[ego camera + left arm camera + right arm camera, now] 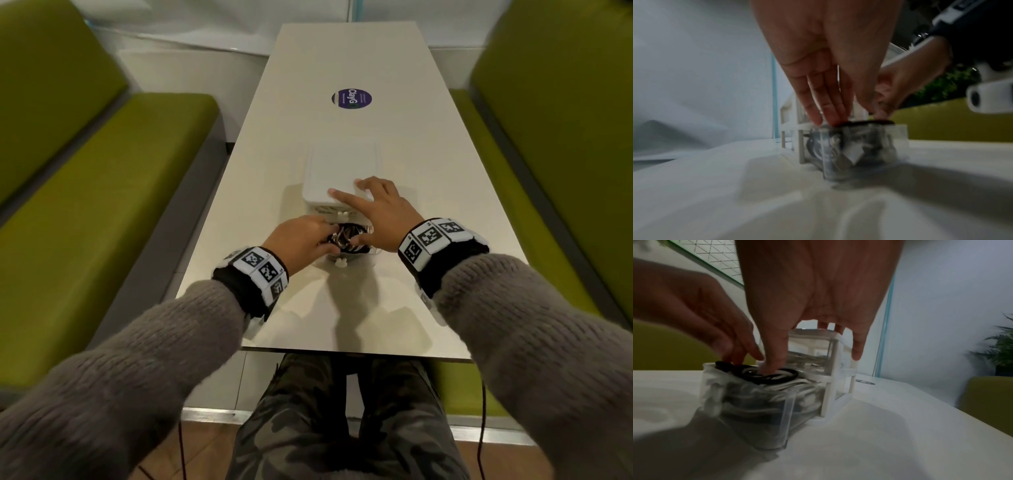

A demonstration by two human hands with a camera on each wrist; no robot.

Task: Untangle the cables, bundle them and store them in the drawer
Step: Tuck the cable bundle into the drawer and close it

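Observation:
A small white drawer unit (342, 171) stands mid-table. Its clear bottom drawer (339, 257) is pulled out toward me and packed with coiled black and white cables (346, 236). My left hand (301, 236) reaches in from the left, and its straight fingers (824, 113) press down on the top black cable (867, 122). My right hand (380, 212) lies spread on the unit's lid, while its thumb (774, 356) dips into the drawer (785, 418) onto the cables (777, 378). The unit's white frame (832, 369) shows behind the drawer. Neither hand curls round anything.
Green padded benches (102, 192) (555, 102) run along both long sides of the white table (428, 171). A round purple sticker (351, 98) lies beyond the unit. The table's near edge (356, 354) is above my lap. A potted plant (1003, 347) stands far right.

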